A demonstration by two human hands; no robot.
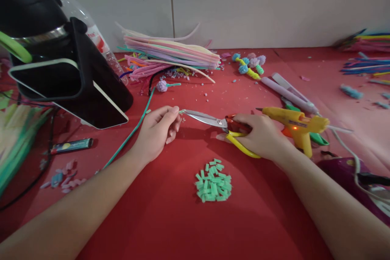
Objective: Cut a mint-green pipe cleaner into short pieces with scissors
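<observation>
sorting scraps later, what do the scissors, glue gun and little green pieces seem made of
Scissors: blades look like metal, likely steel, from their grey sheen; the yellow and red handles probably plastic, evenly coloured.
Glue gun: probably hard plastic, from its smooth, even yellow.
Green pieces: matte, perhaps fuzzy fibre by their uneven edges; too small to be sure.

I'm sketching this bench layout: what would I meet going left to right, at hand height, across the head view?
Black bottle → teal pipe cleaner → left hand → scissors → right hand → yellow glue gun.
</observation>
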